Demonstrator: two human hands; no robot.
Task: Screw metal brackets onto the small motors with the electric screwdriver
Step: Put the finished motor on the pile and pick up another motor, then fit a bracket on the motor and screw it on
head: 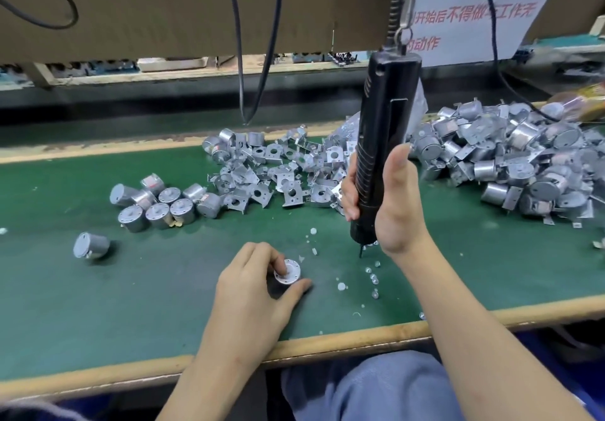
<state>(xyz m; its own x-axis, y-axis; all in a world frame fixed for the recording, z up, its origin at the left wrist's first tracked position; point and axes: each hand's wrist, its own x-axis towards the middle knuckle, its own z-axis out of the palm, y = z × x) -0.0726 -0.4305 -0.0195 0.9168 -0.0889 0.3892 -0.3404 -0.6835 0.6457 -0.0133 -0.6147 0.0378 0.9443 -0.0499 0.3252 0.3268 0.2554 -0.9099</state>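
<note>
- Worktop (98, 306): green mat with a wooden near edge. It carries everything here, and loose parts lie close to the spot where the work is done.
- Heap of motors with brackets (523, 159): piled at the far right corner and sloping toward the right arm. A nudge from that arm could send some sliding into the working spot.
- Loose brackets (278, 172): a tangled pile along the far edge, in the middle. Their bent tabs probably catch on one another, so lifting one may drag others with it.
- Screwdriver (386, 126): black and upright, hanging from overhead, with its bit (361, 252) pointing down just above the mat, to the right of the held motor and not touching it. If the bit meets a screw off-centre, it could skid across the metal face.
- Bare motors (157, 201): a close group toward the left, well apart from both hands.
- Right hand (399, 204): clasped round the screwdriver's lower body, thumb up along it.
- Left hand (255, 289): fingers and thumb curled round a motor, steadying it on the mat.
- Lone motor (90, 245): lying on its side further left, where it could roll.
- Motor (288, 273): stands upright near the near edge, round face up. No bracket can be seen on it. The grip looks light, so the driver's torque could spin it.
- Screws (373, 278): scattered just right of the motor, some at the near edge, where the forearm could sweep them off.
</note>
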